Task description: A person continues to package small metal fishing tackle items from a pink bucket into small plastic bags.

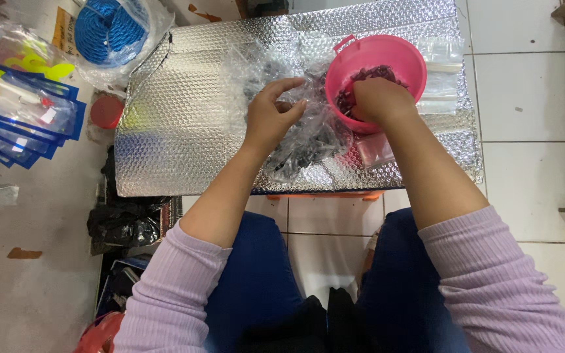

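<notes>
Reaching down into the pink bucket (377, 55), right hand (379, 99) has fingers buried in dark small pieces, grip hidden; left hand (271, 114) pinches a clear plastic bag (308, 134) just left of the bucket, nearer.

Left hand (271, 112) pinching (loosely) — right hand (379, 99) curled.

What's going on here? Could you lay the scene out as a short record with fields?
Left hand: left hand pinches a clear plastic bag
Right hand: right hand reaches into the pink bucket, fingers hidden
Bucket contents: small dark pieces, kind unclear
Work surface: silver bubble foil sheet
Nearby: blue rope coil, red lid, packaged goods
</notes>
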